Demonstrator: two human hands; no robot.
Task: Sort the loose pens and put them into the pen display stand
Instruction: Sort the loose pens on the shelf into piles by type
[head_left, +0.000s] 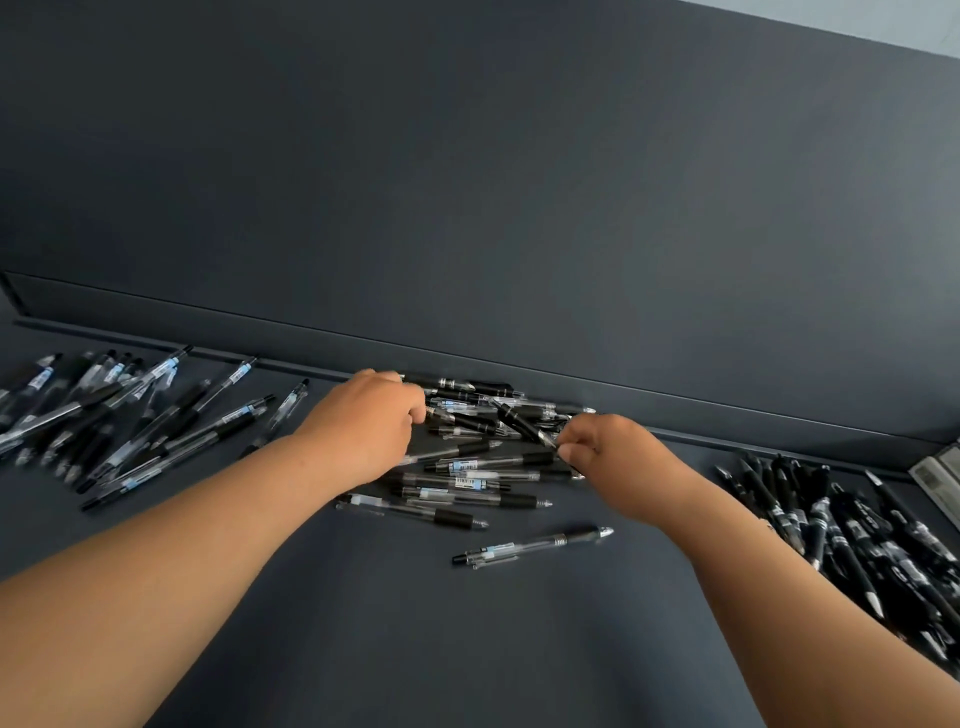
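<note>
A mixed heap of loose pens (470, 467) lies in the middle of the dark tabletop, against a low raised ledge. My left hand (366, 423) rests on the heap's left side with fingers curled down into the pens; what it holds is hidden. My right hand (605, 452) pinches a black pen (522, 423) at the heap's right edge, the pen angled up and to the left. One clear pen with a black grip (532, 545) lies alone in front of the heap.
A pile of clear-barrelled pens with blue labels (130, 415) spreads out at the left. A pile of black pens (852, 535) sits at the right. A grey ridged object (940, 478) shows at the right edge. A dark wall panel rises behind the ledge (675, 415).
</note>
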